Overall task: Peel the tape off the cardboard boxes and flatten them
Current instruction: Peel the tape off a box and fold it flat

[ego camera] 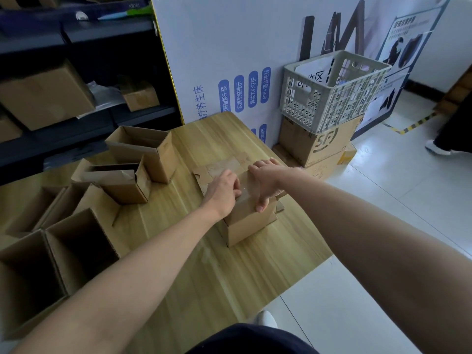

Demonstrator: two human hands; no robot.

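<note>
Cardboard box gripped by left hand and right hand; open boxes just left.

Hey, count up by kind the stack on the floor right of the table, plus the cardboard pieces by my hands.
Plastic crate: 1
Cardboard boxes under the crate: 2, the SF-marked box and the lower box
Small box gripped by the right hand: 1
Flattened cardboard behind it: 1
Total: 5
</note>
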